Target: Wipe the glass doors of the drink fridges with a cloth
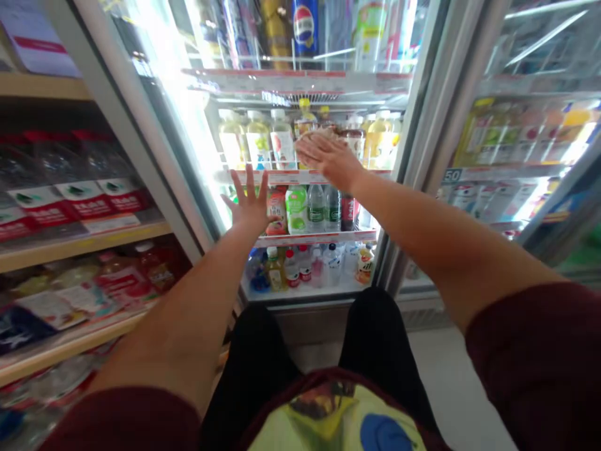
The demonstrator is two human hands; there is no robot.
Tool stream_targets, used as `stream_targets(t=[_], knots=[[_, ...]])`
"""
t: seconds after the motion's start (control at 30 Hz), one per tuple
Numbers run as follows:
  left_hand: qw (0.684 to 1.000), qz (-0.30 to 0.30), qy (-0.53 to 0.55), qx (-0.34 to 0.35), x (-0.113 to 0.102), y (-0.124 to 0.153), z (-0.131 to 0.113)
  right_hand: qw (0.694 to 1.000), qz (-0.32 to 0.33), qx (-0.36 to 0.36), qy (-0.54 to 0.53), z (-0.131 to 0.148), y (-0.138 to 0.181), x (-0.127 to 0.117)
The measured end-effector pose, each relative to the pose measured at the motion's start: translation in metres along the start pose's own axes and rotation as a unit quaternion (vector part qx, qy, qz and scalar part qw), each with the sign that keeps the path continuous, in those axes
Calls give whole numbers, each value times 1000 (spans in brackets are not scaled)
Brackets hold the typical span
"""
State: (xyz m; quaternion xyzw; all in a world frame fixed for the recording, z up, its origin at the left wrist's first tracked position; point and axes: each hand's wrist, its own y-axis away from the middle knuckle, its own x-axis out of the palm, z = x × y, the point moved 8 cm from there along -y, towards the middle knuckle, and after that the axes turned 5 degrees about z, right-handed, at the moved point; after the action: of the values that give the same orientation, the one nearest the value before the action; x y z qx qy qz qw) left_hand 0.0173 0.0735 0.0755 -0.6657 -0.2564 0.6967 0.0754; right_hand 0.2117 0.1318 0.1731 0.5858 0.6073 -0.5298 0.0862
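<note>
At the far left, open shelves [94, 241] carried water bottles [79, 200] with red labels, and below them red drinks [153, 268]. Next came the door [141, 119] of a lit fridge [300, 81], swung open. The left hand [248, 205] was raised in front of the fridge's lower middle shelf [319, 238], palm toward the drinks, fingers and thumb spread wide and holding nothing. It hovered just beside a red bottle [277, 212], and whether it touched that bottle could not be told. Right of the red bottle stood a green bottle [296, 210] and then clear ones [323, 208]. One shelf higher, pale bottles [257, 141] stood in a row, and the right hand [328, 156] was stretched out flat before them with its fingers pressed together (blur hid whether it touched anything). It covered the middle of that row, with yellow bottles [381, 136] just beyond it to the right. A Pepsi can [305, 26] sat on the top shelf. Small bottles [305, 266] crowded the fridge floor, above the person's black-clad knees [375, 338]. At the far right, a shut glass door [516, 75] showed cartons [511, 134].
</note>
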Motion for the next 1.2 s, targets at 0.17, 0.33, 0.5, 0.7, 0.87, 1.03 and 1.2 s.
stream_targets(t=[0.17,0.33,0.5,0.7,0.87,1.03,1.2], knots=[[1000,-9,-7,6,-2,2,0,984,-151,88,-35,-59,0,-25],[1000,1,-16,-4,-2,1,-1,993,-108,51,-11,-21,21,7],[1000,-10,18,2,-4,2,-2,997,5,-80,13,5,24,25],[1000,11,-19,-18,1,0,1,977,-173,123,-9,-75,16,-10],[999,0,-32,-11,5,-3,1,994,-61,-91,-3,-28,40,23],[1000,5,-8,-13,3,-2,1,991,-132,24,0,-82,46,-3],[1000,12,3,-3,0,3,-3,975,-182,126,-20,-80,76,18]])
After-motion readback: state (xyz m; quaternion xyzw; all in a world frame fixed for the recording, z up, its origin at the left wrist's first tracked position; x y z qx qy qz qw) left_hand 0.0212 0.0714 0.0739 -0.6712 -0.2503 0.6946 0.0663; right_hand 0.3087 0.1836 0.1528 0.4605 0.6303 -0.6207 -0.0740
